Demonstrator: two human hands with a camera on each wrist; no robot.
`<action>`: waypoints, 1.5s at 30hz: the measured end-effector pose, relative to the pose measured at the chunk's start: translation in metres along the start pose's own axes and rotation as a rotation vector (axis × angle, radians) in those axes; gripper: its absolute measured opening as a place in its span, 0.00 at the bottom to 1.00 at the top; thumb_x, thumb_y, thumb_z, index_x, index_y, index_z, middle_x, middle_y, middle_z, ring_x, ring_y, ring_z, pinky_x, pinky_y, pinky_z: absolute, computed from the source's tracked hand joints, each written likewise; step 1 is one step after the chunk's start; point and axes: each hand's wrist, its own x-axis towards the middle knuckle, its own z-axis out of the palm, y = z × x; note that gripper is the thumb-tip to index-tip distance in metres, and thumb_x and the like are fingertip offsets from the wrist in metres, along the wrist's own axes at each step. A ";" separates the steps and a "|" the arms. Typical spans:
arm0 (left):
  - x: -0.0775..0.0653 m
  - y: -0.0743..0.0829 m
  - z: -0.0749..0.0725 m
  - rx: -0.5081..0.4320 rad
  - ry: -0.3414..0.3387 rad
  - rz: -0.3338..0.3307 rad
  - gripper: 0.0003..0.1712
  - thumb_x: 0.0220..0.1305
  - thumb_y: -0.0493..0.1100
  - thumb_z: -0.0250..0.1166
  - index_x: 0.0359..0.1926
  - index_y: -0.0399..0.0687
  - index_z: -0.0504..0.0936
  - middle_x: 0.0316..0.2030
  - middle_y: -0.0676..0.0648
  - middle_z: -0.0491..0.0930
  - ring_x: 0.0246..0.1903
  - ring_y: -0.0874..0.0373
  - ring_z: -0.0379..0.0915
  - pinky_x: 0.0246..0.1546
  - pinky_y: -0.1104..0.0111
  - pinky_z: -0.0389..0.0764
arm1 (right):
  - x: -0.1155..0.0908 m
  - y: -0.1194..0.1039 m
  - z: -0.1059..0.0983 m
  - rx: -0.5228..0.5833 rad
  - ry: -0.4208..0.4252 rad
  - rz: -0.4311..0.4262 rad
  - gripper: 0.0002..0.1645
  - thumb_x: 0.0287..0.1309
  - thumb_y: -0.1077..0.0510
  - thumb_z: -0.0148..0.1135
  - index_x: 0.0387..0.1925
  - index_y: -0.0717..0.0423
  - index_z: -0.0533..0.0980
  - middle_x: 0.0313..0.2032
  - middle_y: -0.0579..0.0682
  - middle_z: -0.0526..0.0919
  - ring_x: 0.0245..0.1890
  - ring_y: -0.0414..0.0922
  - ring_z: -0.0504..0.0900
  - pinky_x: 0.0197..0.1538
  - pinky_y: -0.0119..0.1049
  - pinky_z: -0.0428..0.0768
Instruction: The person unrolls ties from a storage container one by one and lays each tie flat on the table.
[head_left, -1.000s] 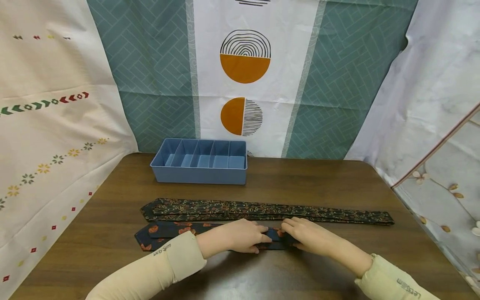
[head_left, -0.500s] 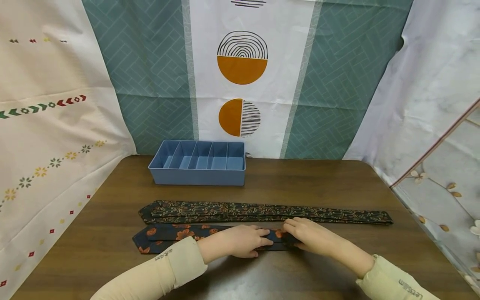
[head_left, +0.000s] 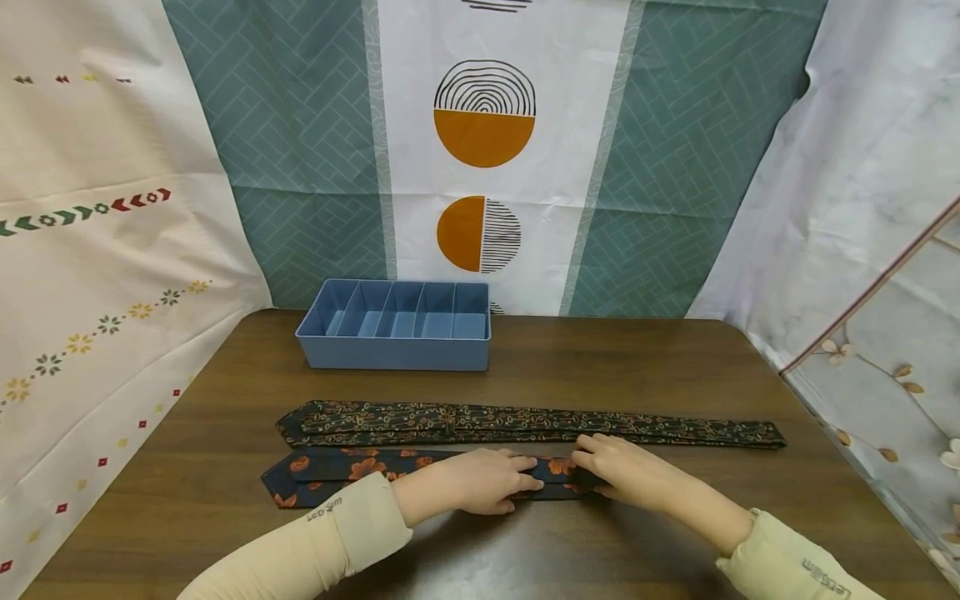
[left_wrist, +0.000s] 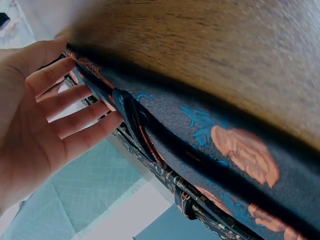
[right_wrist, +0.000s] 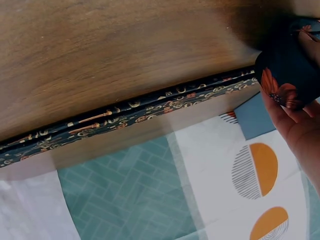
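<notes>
A navy necktie with orange flowers (head_left: 367, 467) lies lengthwise on the table, its wide pointed end to the left. My left hand (head_left: 489, 482) rests on its middle; in the left wrist view the fingers (left_wrist: 82, 120) stretch out straight over the fabric. At the tie's right end my right hand (head_left: 628, 475) grips the doubled-over navy fabric (right_wrist: 287, 62), its fingers along the far side. Just behind lies a second necktie, black with a small gold and red pattern (head_left: 525, 422), laid flat and reaching farther right. My left forearm hides part of the navy tie.
A blue box with several compartments (head_left: 397, 353) stands at the back left of the brown wooden table (head_left: 600, 358). Patterned cloths (head_left: 667, 167) hang behind and at both sides.
My right hand has shifted slightly right with the gripped tie end, and more of the flowered fabric shows between the hands. The left hand stays on the tie.
</notes>
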 end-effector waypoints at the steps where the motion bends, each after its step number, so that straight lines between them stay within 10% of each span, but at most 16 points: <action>1: 0.000 0.000 0.000 -0.001 0.001 0.001 0.28 0.66 0.53 0.58 0.67 0.65 0.66 0.68 0.52 0.62 0.65 0.56 0.64 0.60 0.69 0.72 | -0.001 0.000 0.000 -0.001 -0.007 0.007 0.22 0.42 0.58 0.75 0.40 0.54 0.75 0.40 0.48 0.78 0.38 0.45 0.81 0.43 0.40 0.82; 45: 0.000 -0.002 0.003 0.009 0.036 -0.006 0.28 0.65 0.52 0.60 0.66 0.63 0.68 0.67 0.51 0.65 0.62 0.53 0.67 0.56 0.67 0.76 | -0.021 0.014 0.007 0.029 0.002 0.043 0.26 0.38 0.61 0.77 0.39 0.53 0.71 0.39 0.49 0.81 0.41 0.47 0.82 0.49 0.48 0.80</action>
